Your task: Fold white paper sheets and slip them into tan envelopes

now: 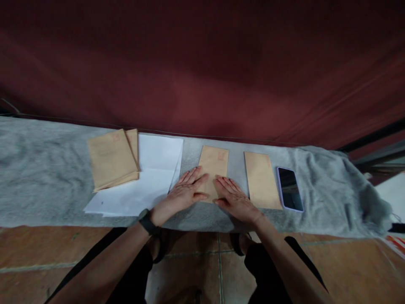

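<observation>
A brown paper envelope (212,162) with small red print near its top lies flat on the grey cloth in front of me. My left hand (189,188) rests on its left side, fingers stretched out, with a dark watch on that wrist. On the lower right part of the same envelope lie the fingertips of my right hand (236,198), also flat and spread. Another brown envelope (262,179) lies just to the right of that hand. To the left are white paper sheets (155,166), with a stack of brown envelopes (110,158) partly on top of them.
A phone (290,189) in a lilac case lies right of the envelopes. Grey plush cloth (38,177) covers the narrow bench-like surface. Behind it hangs a dark red sheet (202,76). Below the front edge are floor tiles (193,274) and my legs.
</observation>
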Motion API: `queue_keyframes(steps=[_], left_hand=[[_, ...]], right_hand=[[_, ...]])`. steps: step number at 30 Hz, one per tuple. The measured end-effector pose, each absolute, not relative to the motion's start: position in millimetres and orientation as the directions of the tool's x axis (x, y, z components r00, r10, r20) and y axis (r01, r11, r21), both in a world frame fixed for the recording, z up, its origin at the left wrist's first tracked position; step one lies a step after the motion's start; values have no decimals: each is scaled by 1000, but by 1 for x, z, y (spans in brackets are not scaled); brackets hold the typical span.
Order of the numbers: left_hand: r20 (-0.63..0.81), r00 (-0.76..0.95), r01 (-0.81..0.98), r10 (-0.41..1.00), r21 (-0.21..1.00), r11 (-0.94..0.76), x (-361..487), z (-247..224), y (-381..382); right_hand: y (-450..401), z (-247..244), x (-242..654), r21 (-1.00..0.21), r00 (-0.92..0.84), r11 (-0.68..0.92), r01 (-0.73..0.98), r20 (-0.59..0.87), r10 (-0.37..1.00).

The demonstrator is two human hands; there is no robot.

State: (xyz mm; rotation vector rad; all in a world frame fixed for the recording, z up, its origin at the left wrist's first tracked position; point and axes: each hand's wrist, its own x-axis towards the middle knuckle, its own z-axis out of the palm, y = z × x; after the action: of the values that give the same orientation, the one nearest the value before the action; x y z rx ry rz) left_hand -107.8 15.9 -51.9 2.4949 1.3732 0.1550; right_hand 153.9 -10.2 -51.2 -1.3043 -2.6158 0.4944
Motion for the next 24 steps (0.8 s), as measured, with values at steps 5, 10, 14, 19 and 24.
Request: queue_keyframes(steps=[5, 10, 14, 19, 24], left_hand=[[-99, 461, 838, 882, 374, -396, -118, -47, 20], [-154, 446, 832, 882, 435, -345, -125, -47, 25], [-117, 455, 810, 883, 467, -355, -124, -49, 24], [100, 497, 748, 862, 455, -483, -105, -44, 14], [220, 656, 620, 722, 389, -682, -81, -32, -6]], right_hand=[[-5, -51, 167, -468, -599, 512, 721, -48, 799], [1, -45, 177, -543, -612, 488, 684, -62, 789], [4, -41, 174, -609, -584, 458, 647, -11, 811], [13, -48, 152, -597, -455, 386, 703, 38, 890], [30, -53, 135, -413, -418, 401, 818, 52, 907]])
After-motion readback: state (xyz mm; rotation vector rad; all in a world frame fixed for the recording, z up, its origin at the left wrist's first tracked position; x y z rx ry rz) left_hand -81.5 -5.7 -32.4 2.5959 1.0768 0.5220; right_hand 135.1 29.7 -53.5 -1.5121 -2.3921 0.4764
